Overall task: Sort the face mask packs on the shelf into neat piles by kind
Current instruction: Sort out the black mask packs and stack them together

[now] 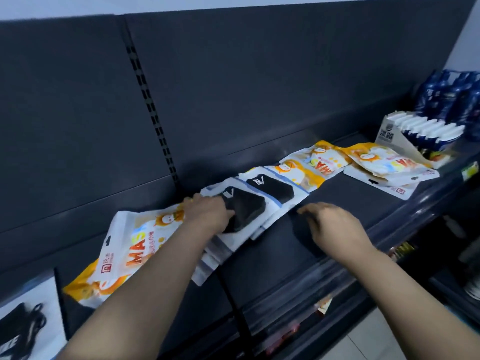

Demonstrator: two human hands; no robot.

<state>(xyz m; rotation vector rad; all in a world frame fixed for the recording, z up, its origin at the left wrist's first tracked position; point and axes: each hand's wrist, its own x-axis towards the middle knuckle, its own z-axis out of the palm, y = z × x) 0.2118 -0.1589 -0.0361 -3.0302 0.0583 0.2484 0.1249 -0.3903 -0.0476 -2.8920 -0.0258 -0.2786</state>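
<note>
I am seeing a dark grey back panel (259, 87) standing behind the dark shelf (350, 197), a slotted upright (153, 113) running down it, pale wall (78, 6) showing above and pale floor tiles (376, 339) lying lower right.

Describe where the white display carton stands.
In the head view, the white display carton stands at the far right end of the shelf, beside a pile of orange mask packs, with dark blue packs behind.
</note>
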